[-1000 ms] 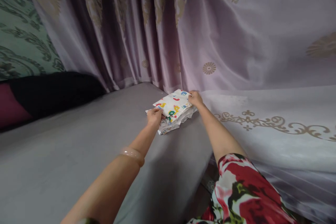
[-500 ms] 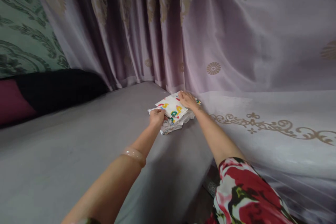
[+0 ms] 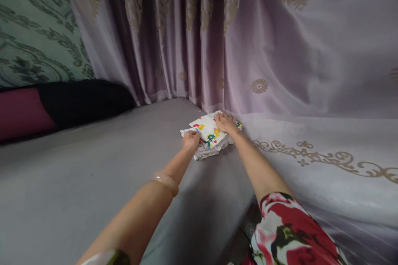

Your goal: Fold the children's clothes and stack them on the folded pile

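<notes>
A folded white cloth (image 3: pixel 203 126) with a colourful print lies on top of a stack of folded white cloths (image 3: pixel 207 155), near the far corner of the grey-covered bed (image 3: pixel 130 165). My left hand (image 3: pixel 191 138) pinches the near left edge of the cloth, its thumb and fingers closed. On the right side of the same cloth my right hand (image 3: pixel 226 123) rests palm down, fingers stretched out. What lies under my right palm is hidden.
Lilac curtains (image 3: pixel 248 49) with gold patterns hang right behind and beside the stack. A black and maroon cushion-like thing (image 3: pixel 77 101) lies along the left far edge, against a green patterned wall (image 3: pixel 34 29). The bed's edge drops off at lower right.
The view has shifted slightly, so everything sits a little further right. Both hands stay on the printed cloth, with hardly any change in their hold.
</notes>
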The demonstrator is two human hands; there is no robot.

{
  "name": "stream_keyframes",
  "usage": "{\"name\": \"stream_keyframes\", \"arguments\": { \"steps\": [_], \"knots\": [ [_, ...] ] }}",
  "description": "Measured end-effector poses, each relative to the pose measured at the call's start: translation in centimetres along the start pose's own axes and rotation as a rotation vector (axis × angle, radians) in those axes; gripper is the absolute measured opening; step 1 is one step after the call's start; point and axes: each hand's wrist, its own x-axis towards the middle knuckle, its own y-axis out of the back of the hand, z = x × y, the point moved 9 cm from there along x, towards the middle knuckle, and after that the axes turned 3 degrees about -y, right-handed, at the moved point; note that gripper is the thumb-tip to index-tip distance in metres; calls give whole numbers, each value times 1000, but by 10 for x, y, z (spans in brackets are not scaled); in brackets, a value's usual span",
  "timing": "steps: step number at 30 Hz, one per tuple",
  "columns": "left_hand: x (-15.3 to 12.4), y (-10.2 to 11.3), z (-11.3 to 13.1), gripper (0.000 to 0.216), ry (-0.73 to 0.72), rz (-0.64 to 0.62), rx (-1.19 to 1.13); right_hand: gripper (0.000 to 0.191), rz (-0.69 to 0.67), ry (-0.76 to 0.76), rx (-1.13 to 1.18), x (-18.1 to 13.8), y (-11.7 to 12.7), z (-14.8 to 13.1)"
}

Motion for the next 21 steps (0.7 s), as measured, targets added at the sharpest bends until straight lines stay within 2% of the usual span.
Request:
{"name": "stream_keyframes", "arguments": {
  "steps": [3,7,9,11,14,18,21],
  "knots": [
    [-5,-2,4,8,-4,-27,-28,60,84,45,14,-15,6,-24],
    [-22,4,13,9,-13,-76,-94,60,86,39,12,-34,-7,-42],
    [-34,20,13,14,-23,-87,-121,59,98,21,7,-38,-10,-43],
    [-47,45,5,15,-42,-93,-116,58,99,14,7,-39,-12,-42],
    [-62,105,-17,18,-75,-68,-27,62,95,16,21,-40,-11,-42],
    [-79,216,-55,27,-90,90,89,78,55,42,39,-41,-10,-43],
    [-100,302,-73,36,-112,204,237,90,-53,56,41,-38,-13,-42]
  ]
}}
